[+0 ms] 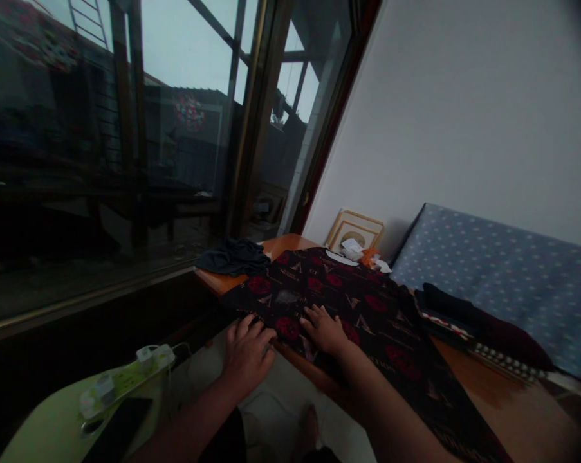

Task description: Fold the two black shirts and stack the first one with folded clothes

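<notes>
A black garment (362, 302) with red round prints lies spread across the wooden table (493, 379). My left hand (246, 350) rests at its near left edge, fingers curled over the cloth's border. My right hand (323, 328) lies flat on the fabric a little to the right, fingers stretched forward and apart. Both forearms reach in from the bottom of the view.
A dark crumpled cloth (235, 256) sits at the table's far left corner. A framed picture (355, 229) and small papers lean by the wall. Folded dark clothes (468, 325) lie right, against a blue dotted cushion (502, 276). A power strip (126, 379) and phone sit lower left.
</notes>
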`<move>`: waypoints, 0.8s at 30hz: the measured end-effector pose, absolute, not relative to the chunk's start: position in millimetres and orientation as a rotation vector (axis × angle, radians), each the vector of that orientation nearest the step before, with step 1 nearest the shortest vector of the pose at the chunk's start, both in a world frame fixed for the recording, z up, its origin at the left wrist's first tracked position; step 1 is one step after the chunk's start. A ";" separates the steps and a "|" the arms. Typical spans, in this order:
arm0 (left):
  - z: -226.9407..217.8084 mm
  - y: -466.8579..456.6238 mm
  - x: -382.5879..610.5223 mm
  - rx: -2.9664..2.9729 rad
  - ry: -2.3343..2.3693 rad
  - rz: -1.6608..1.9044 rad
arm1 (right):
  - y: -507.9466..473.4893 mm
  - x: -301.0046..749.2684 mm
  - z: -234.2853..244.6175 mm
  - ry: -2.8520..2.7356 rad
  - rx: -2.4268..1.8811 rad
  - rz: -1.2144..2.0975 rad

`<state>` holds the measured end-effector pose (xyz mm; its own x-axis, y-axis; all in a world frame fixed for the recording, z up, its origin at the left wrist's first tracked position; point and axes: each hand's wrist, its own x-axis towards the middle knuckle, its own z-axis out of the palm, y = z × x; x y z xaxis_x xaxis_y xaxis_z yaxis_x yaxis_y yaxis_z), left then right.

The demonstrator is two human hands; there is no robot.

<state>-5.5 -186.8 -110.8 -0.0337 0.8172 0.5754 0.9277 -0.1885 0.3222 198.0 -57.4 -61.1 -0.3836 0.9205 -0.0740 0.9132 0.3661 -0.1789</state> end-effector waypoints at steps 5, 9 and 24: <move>-116.1 -186.7 -7.2 -2.068 -1.885 -1.043 | -33.6 203.1 -71.5 -2.457 -1.925 0.249; -116.2 -188.1 -6.9 -2.070 -1.893 -1.056 | -27.4 202.4 -77.2 -2.449 -1.935 0.233; -121.2 -151.9 -87.0 -1.467 -2.436 -1.112 | -26.9 213.2 -82.5 -2.395 -1.970 0.259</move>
<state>-87.0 -151.9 -121.2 -0.5354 0.7329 0.4198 0.7973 0.2746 0.5375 213.2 -26.9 -82.5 -0.1984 0.9766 -0.0827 0.9717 0.1849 -0.1470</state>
